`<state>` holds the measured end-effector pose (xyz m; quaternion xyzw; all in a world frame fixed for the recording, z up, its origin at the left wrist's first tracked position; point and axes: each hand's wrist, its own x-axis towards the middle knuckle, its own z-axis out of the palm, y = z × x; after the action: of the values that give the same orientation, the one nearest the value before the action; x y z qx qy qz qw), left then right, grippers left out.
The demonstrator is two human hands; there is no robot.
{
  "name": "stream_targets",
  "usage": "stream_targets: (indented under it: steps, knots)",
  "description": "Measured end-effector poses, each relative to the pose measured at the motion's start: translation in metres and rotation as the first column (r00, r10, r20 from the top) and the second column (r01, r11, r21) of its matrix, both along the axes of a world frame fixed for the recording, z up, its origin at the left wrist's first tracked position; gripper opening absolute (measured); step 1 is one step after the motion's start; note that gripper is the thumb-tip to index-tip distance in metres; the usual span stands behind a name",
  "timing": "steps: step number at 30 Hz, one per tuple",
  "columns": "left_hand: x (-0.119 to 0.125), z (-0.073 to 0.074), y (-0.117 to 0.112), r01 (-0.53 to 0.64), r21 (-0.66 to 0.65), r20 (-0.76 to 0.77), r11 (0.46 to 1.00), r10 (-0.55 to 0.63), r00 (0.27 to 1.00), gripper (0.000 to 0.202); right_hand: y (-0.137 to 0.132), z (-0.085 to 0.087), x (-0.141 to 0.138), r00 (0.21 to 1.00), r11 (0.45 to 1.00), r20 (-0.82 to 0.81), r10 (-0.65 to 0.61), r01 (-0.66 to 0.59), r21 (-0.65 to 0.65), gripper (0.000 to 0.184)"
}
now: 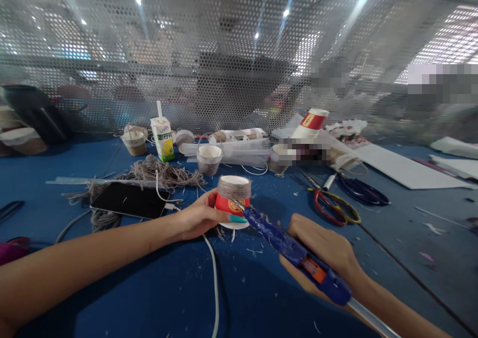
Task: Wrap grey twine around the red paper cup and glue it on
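My left hand [203,214] grips a red and white paper cup [223,204] that stands on the blue table, its thumb across the front. Grey-brown yarn is wound around the cup's upper part. In my right hand [324,243] is a blue hot glue gun [284,241], with a clear glue stick [371,320] sticking out of its back end. The nozzle points at the cup's front, just below the wound yarn; whether it touches cannot be told. The right fingers are partly hidden behind the gun.
Left of the cup lie a black phone [129,199] with a white cable and loose grey yarn [164,171]. Behind stand small yarn-wrapped baskets [209,166], a drink carton [163,139] and a bundle of clear glue sticks [246,151]. Scissors [332,208] and white board [407,166] lie right.
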<state>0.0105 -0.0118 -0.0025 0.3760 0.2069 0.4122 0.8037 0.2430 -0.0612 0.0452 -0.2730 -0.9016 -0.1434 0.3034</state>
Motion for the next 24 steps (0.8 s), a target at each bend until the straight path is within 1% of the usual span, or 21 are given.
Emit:
stream_targets:
  steps: [7,11,13,17,24]
  knots:
    - [-0.0027,-0.0031,0.0018,0.032,0.019,0.007,0.999,-0.032,0.999,0.056,-0.0002,-0.0014,-0.0003,0.999,0.999,-0.004,-0.048,0.048,-0.002,0.022]
    - [-0.0035,-0.0024,0.0019,0.044,0.018,0.003,0.999,-0.044,0.999,0.055,-0.0007,-0.0019,0.0007,0.998,0.998,-0.009,-0.066,0.066,-0.017,0.021]
    - [-0.0035,-0.0016,0.0016,0.042,0.012,0.001,0.999,-0.042,0.999,0.057,-0.0006,-0.0014,0.0016,0.998,0.998,0.002,-0.062,0.062,-0.027,0.02]
    - [-0.0038,-0.0014,0.0016,0.038,0.005,0.005,0.999,-0.038,0.999,0.062,0.0001,-0.0002,0.0021,0.999,0.999,-0.008,-0.036,0.036,0.014,0.02]
    - [-0.0051,-0.0023,0.0036,0.059,-0.005,0.022,0.998,-0.058,0.998,0.064,-0.0011,0.0025,0.0006,0.998,0.998,-0.029,-0.052,0.052,0.03,0.02]
